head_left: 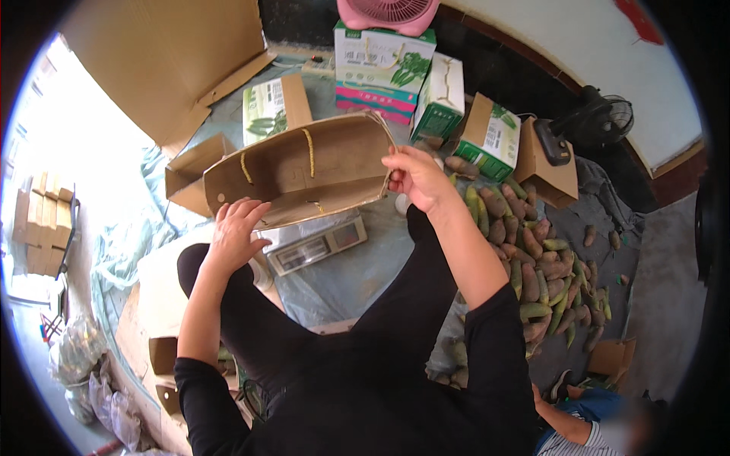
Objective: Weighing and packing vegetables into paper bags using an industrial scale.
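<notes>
An empty cardboard carton (346,156) with brown inner walls and yellow rope handles is tilted in front of me, its inside facing me. My right hand (414,175) pinches its right end between thumb and fingers. At the near left edge, my left hand (237,232) holds the wall, fingers over the rim and thumb outside. Below the carton is a digital weighing scale (319,247) with a grey display panel, its platform mostly covered. To my right lies a large heap of long green and reddish-brown root vegetables (536,266).
Behind stand printed cartons (384,72), a pink fan (388,14) on top. A black fan (597,121) stands back right near an open carton (551,171). Large cardboard (167,61) stands back left. Plastic bags (114,403) lie lower left. Another person (582,429) is lower right.
</notes>
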